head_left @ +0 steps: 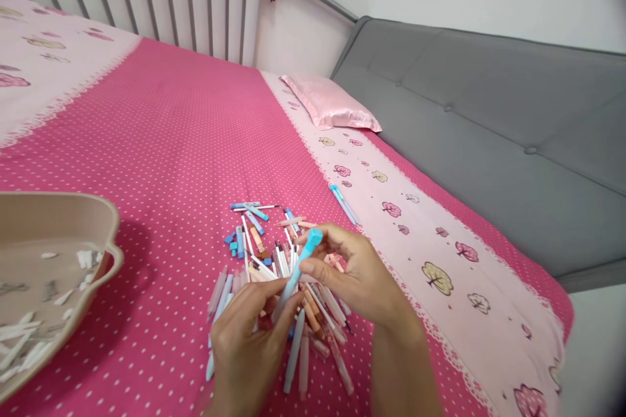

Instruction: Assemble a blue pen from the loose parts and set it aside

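A light blue pen [295,277] with a brighter blue end slants upward between my two hands. My left hand [252,332] is closed around its lower barrel. The thumb and fingers of my right hand [359,273] pinch it near the bright blue end. Beneath and around both hands lies a loose pile of pen parts: pink barrels [304,365], a grey-blue barrel [293,355], orange pieces [312,313] and thin white refills with dark tips. Small blue caps [231,239] sit at the pile's left side. My fingers hide part of the pile.
At left stands a beige tray [110,215] with white and metal bits inside. Two blue-topped pens [344,204] lie apart, right of the pile. A pink pillow [332,104] rests by the grey headboard [469,91]. A white slatted rail [195,0] borders the bed.
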A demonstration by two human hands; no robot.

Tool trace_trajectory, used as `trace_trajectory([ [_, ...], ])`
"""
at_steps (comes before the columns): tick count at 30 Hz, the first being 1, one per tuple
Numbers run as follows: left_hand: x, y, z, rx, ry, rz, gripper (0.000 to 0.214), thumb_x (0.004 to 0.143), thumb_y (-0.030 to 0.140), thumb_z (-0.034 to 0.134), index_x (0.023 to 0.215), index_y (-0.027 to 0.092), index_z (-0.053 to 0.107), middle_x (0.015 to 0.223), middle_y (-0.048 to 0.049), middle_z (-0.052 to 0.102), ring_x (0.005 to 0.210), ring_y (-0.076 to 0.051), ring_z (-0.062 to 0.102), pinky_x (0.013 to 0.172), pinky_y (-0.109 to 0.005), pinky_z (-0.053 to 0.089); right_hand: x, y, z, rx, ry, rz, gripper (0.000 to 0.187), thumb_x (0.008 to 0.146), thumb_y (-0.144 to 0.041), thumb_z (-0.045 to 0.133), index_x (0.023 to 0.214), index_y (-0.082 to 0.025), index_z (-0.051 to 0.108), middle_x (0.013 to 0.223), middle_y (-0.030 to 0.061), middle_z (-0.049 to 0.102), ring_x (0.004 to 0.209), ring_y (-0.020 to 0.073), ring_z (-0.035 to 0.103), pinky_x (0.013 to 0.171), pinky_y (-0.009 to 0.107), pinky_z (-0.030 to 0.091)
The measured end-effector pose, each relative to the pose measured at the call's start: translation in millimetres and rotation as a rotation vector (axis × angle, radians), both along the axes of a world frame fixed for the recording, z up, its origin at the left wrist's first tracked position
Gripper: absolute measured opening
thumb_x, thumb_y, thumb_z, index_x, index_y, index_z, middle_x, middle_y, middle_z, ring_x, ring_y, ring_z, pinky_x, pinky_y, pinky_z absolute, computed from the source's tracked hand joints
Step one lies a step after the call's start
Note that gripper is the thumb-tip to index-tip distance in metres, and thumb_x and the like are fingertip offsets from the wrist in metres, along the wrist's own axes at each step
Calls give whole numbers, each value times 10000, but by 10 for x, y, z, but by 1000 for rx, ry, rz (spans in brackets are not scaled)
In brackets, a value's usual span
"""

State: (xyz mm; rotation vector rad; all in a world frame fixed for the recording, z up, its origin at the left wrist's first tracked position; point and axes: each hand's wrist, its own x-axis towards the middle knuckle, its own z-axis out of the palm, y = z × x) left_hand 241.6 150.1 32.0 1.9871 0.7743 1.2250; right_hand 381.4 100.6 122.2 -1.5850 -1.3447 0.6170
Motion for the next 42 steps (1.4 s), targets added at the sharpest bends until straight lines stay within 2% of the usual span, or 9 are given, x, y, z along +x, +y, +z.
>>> trace_trajectory([
  [7, -2, -3, -16, -3, -1, 6, 155, 719, 249, 694, 859, 223, 634, 603, 58, 553, 527, -75, 495, 508, -180, 399, -9, 16, -41, 40, 177, -25, 221, 803, -304, 626, 1006, -218, 614, 861, 10, 619, 802, 126, 559, 737, 272, 453],
  [10, 4, -1, -22, -8, 4, -3, 158, 718, 244, 695, 863, 227, 634, 614, 58, 559, 543, -78, 503, 524, -184, 403, -9, 16, -34, 59, 239, -56, 176, 818, -323, 605, 951, -211, 634, 874, 16, 624, 761, 116, 547, 684, 257, 447],
  [14, 3, -3, -19, -9, 2, -3, 157, 720, 239, 692, 866, 229, 636, 609, 62, 553, 535, -75, 494, 519, -182, 396, -16, 24, -28, 53, 268, -74, 162, 820, -332, 599, 909, -206, 649, 820, 9, 615, 718, 110, 535, 653, 250, 444],
  [18, 0, -3, -15, 0, 8, 6, 149, 716, 252, 695, 850, 224, 637, 607, 61, 558, 535, -74, 499, 524, -181, 397, -25, 37, -37, 44, 255, -67, 168, 815, -326, 606, 918, -202, 650, 876, 19, 625, 739, 111, 535, 658, 249, 437],
  [22, -4, -1, -6, -16, 5, 24, 158, 721, 270, 690, 861, 217, 641, 614, 56, 570, 532, -75, 504, 515, -176, 397, -24, 52, -48, -14, 237, -29, 198, 813, -326, 608, 970, -208, 634, 937, 22, 622, 787, 117, 547, 731, 269, 445],
  [27, -17, 0, 14, -42, -5, 98, 160, 733, 316, 675, 846, 206, 653, 602, 47, 567, 511, -81, 499, 519, -186, 403, -37, 50, -41, -154, 162, 28, 279, 772, -292, 655, 1022, -187, 589, 933, 23, 616, 837, 135, 560, 747, 272, 443],
  [31, -19, 1, 18, -46, 4, 143, 180, 730, 352, 672, 831, 204, 659, 582, 50, 555, 480, -79, 485, 500, -192, 394, -76, 60, -49, -203, 162, 12, 208, 770, -304, 652, 922, -173, 594, 865, 16, 619, 797, 137, 571, 714, 270, 440],
  [36, -14, -4, 30, -35, -5, 158, 193, 726, 357, 674, 844, 205, 663, 576, 53, 547, 478, -79, 484, 504, -194, 398, -120, 99, -84, -247, 281, -10, 198, 727, -316, 691, 767, -158, 580, 699, -15, 572, 663, 111, 552, 603, 232, 423],
  [42, -14, 7, 20, -61, -2, 101, 228, 718, 360, 679, 875, 195, 664, 611, 32, 581, 523, -99, 522, 511, -201, 426, -127, 104, -97, -215, 346, -26, 196, 721, -301, 695, 731, -150, 571, 640, -36, 533, 602, 90, 524, 562, 213, 402],
])
